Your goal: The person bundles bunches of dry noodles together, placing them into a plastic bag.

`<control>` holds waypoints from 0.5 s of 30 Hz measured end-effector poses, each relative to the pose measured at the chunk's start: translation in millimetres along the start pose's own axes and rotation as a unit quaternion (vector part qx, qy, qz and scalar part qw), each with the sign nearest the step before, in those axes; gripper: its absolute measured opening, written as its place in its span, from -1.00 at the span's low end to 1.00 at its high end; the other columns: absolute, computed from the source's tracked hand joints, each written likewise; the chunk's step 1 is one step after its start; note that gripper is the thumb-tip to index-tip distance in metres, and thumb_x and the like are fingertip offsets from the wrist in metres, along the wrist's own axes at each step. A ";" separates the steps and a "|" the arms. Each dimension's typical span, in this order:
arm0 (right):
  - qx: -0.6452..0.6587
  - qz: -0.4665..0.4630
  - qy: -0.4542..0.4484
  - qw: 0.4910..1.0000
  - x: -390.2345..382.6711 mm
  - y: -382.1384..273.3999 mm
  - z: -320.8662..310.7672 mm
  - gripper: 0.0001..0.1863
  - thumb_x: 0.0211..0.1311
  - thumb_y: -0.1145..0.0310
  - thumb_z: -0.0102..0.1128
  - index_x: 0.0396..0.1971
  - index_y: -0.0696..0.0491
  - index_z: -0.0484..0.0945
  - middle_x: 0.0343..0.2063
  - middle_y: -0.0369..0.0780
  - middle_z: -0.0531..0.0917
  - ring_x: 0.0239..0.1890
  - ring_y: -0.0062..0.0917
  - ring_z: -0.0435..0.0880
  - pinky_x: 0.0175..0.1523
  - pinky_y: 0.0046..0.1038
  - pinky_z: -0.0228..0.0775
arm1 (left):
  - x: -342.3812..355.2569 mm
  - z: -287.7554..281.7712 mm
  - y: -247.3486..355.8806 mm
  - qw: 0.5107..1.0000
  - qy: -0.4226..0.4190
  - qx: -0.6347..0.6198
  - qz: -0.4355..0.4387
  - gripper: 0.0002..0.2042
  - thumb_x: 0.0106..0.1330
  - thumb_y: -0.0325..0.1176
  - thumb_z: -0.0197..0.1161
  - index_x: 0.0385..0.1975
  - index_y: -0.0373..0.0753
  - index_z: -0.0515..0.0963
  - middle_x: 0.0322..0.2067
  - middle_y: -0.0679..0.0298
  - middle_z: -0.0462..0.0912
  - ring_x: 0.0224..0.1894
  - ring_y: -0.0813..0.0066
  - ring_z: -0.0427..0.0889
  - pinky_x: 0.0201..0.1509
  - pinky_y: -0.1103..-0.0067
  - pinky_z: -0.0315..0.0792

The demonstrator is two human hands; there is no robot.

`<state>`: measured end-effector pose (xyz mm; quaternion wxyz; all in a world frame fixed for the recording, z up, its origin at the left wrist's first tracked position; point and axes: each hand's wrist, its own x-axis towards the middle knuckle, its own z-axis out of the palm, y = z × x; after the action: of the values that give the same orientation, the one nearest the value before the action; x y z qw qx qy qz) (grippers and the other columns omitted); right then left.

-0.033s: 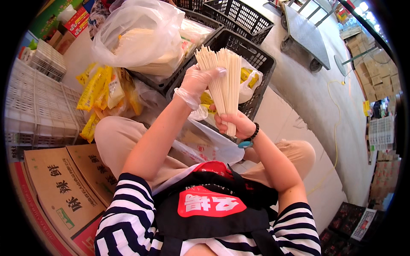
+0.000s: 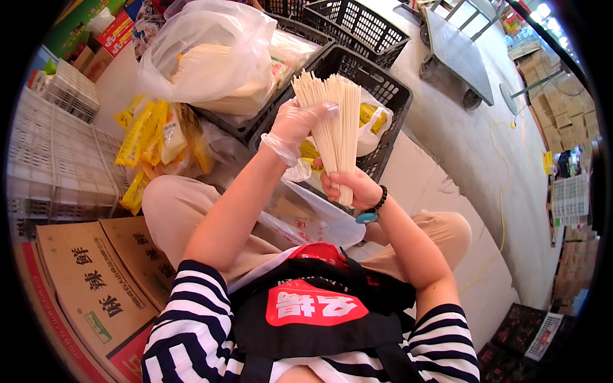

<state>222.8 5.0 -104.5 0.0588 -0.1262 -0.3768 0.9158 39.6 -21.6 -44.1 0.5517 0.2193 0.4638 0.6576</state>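
Note:
A bundle of long, thin, pale sticks [image 2: 341,127] stands upright in front of me, fanning out at its top. The frames do not settle whether these are dried noodles or skewers. My left hand [image 2: 297,122], in a clear thin glove, is closed on the bundle's upper left side with the thumb across its front. Bare and wearing a dark bead bracelet [image 2: 382,196], my right hand [image 2: 357,187] grips the narrow lower end. Behind the bundle is a black plastic crate [image 2: 396,96] with yellow packets [image 2: 373,118] in clear bags. The bundle partly hides them.
A clear plastic bag [image 2: 211,32] of similar pale sticks lies on another crate at the upper left. Yellow packets [image 2: 143,137] are heaped left of my knee, near white crates [image 2: 57,147]. Cardboard boxes [image 2: 96,274] stand at lower left, a flat trolley [image 2: 456,57] at upper right.

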 end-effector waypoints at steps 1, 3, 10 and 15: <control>0.001 -0.003 0.000 1.000 0.5 0.0 0.5 -0.48 0.23 0.31 0.07 0.15 0.13 0.20 -0.44 -0.35 0.38 -0.48 -0.71 0.31 -0.35 -0.62 0.22 | 0.0 0.6 0.9 1.000 -0.002 -0.002 -0.002 -0.66 0.07 -0.45 0.30 -0.12 -0.27 0.46 -0.26 0.27 0.61 -0.25 0.49 0.61 -0.11 0.54 0.49; 0.001 -0.008 -0.001 1.000 2.2 -0.6 1.8 -0.46 0.23 0.29 0.09 0.16 0.16 0.21 -0.46 -0.36 0.37 -0.47 -0.72 0.35 -0.35 -0.64 0.28 | 3.6 -1.9 -0.5 1.000 -0.006 -0.007 0.004 -0.67 0.07 -0.45 0.30 -0.13 -0.27 0.46 -0.26 0.27 0.61 -0.25 0.49 0.61 -0.11 0.54 0.49; 0.019 0.004 -0.007 1.000 3.1 0.6 0.4 -0.44 0.23 0.30 0.08 0.18 0.16 0.17 -0.42 -0.35 0.37 -0.46 -0.70 0.35 -0.33 -0.62 0.28 | 3.5 -3.6 -0.3 0.999 -0.003 -0.035 0.002 -0.66 0.05 -0.48 0.28 -0.13 -0.26 0.46 -0.26 0.27 0.61 -0.25 0.48 0.61 -0.11 0.54 0.50; 0.013 0.000 -0.008 1.000 2.4 1.0 1.7 -0.45 0.23 0.29 0.08 0.17 0.16 0.19 -0.43 -0.34 0.38 -0.46 -0.70 0.34 -0.33 -0.62 0.28 | 6.7 -6.7 -2.8 0.999 -0.013 -0.035 0.010 -0.66 0.06 -0.49 0.26 -0.12 -0.29 0.44 -0.27 0.26 0.60 -0.25 0.47 0.61 -0.11 0.54 0.50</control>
<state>219.9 3.6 -104.5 0.0576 -0.1185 -0.3654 0.9215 33.7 -17.9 -51.1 0.5583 0.2129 0.4312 0.6760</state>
